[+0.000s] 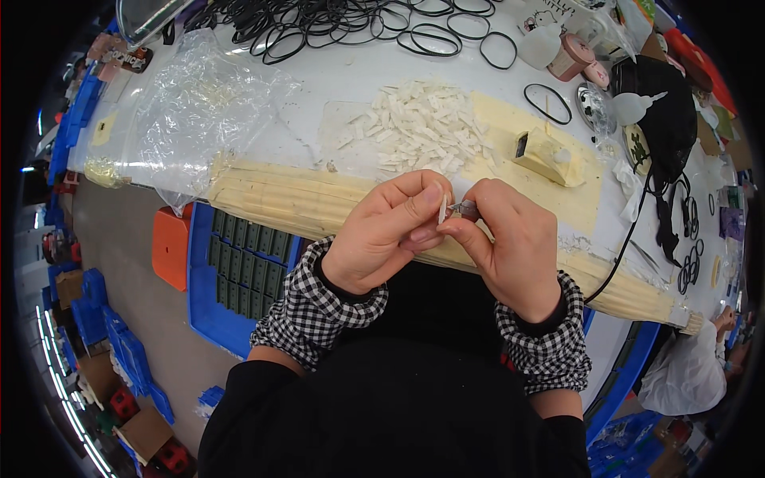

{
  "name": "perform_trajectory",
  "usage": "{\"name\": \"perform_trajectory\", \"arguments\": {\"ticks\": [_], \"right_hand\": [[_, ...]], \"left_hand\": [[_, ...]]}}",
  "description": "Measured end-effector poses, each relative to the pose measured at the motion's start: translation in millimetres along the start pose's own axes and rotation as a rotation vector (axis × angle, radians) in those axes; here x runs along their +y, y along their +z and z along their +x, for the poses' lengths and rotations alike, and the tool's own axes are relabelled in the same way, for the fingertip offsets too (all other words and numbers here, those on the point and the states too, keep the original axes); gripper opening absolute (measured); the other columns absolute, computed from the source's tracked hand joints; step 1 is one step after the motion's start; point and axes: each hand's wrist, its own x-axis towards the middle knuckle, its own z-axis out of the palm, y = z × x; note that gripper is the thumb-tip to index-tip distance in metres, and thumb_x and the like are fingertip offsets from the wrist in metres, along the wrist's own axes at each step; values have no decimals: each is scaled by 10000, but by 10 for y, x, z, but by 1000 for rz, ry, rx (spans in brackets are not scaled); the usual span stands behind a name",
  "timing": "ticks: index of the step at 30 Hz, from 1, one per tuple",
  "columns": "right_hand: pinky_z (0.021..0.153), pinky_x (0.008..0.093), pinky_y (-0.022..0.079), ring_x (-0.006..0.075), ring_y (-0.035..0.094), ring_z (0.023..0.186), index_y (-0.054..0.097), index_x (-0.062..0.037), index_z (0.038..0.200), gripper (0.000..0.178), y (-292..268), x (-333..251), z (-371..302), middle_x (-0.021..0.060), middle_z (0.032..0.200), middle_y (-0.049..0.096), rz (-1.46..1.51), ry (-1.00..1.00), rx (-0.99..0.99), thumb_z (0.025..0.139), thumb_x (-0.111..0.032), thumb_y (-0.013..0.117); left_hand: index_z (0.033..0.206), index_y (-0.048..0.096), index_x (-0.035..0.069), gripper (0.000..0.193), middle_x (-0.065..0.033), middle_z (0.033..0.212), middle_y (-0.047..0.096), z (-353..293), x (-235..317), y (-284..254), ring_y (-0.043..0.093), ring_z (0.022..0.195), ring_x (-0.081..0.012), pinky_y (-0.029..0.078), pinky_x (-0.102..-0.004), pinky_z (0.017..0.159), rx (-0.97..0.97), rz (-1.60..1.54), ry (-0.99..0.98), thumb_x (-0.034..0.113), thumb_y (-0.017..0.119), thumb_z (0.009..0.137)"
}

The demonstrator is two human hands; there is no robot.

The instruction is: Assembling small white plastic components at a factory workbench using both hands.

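Observation:
Above the table's near edge, my left hand (378, 235) pinches a small white strip (443, 209) between thumb and fingers. My right hand (516, 243) is closed, thumb against forefinger, on a small grey metal-looking piece (457, 208). Its tip meets or nearly meets the strip; most of it is hidden by my fingers, so its kind cannot be made out. Just beyond both hands lies a loose pile of similar white strips (430, 123). Right of the pile, a tape-covered yellowish block (550, 157) rests on a yellowish sheet (498, 111).
Black bands (319, 24) lie heaped at the far side. Crumpled clear plastic (207, 103) covers the table's left. A black cable (625, 243) hangs over the near right edge. Below left stand a blue crate (203, 291) of dark green parts and an orange stool (170, 247).

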Motion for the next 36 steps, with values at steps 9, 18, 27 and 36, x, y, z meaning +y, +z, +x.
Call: {"name": "perform_trajectory", "arguments": {"ticks": [9,18,27,36], "right_hand": [[463,316,409,204,546,541,518,-95,760,302,0,-10,-6,28,622,497,7,6,-13,790,-353,672],[455,316,402,203,535,530,538,-106,758,284,-5,-4,-13,23,616,485,-17,0,-32,797,-359,661],[450,316,397,200,524,521,550,-111,768,280,-14,-37,-17,23,610,471,-32,10,-45,796,-369,656],[457,311,408,202,531,524,554,-104,776,294,4,-16,-16,27,616,484,2,4,-16,789,-379,659]], "left_hand": [[930,521,56,169,36,757,470,3,8,-46,345,621,-31,313,-177,575,-57,43,21,204,461,986],[924,523,55,161,36,764,467,0,3,-41,347,623,-30,322,-177,578,-65,27,14,197,474,981],[916,517,58,167,39,764,461,-3,10,-32,342,622,-27,316,-174,571,-54,34,17,202,467,985],[910,510,60,173,36,778,459,9,-31,-46,335,614,-26,309,-178,568,-114,-72,-7,206,458,989]]}}
